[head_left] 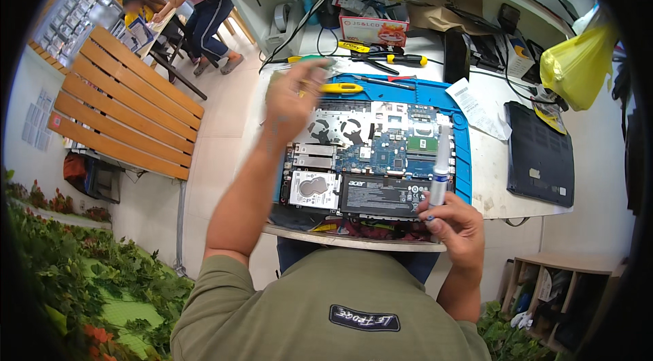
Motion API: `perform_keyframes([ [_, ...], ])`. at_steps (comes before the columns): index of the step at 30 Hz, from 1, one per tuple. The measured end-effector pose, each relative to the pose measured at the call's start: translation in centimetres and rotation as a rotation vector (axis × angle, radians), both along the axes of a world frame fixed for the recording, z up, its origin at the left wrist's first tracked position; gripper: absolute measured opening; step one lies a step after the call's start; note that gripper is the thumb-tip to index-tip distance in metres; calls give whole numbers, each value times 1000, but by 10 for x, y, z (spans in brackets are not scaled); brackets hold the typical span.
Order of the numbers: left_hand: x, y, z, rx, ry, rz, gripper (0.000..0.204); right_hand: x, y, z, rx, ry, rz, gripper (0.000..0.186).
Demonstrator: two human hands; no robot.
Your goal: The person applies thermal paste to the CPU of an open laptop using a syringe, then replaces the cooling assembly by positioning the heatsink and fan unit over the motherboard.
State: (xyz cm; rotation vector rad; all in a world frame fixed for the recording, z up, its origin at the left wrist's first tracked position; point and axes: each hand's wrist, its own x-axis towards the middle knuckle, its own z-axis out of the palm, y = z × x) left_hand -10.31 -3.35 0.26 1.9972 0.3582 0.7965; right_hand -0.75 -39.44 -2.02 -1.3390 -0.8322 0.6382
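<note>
An opened laptop lies on a blue work mat in front of me, its circuit board, black battery and silver hard drive exposed. My right hand is closed on a white syringe with a blue band, held upright over the laptop's right front side. My left hand is raised over the far left corner of the mat, near a yellow-handled tool and a crumpled clear wrapper. Motion smears its fingers, so I cannot tell whether they hold anything.
Pliers, a yellow-black screwdriver and tweezers lie behind the laptop. A red-white box stands beyond. To the right are a paper slip, a black laptop cover and a hanging yellow bag. A wooden bench stands left.
</note>
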Motion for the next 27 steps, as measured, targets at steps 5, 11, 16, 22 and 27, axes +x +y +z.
perform_keyframes([
  [5,-16,91,-20,594,401,63,24,12,-28,-6,15,57,-111,19],
  [11,23,89,-30,815,660,-127,40,11,-31,0,45,102,-155,16],
  [16,32,93,-16,944,693,-222,45,13,-43,-7,53,102,-163,17],
  [22,8,82,25,711,590,-282,35,22,-49,-14,29,169,-189,16],
  [27,-10,70,58,145,289,-342,32,48,-48,-37,174,79,-244,19],
])
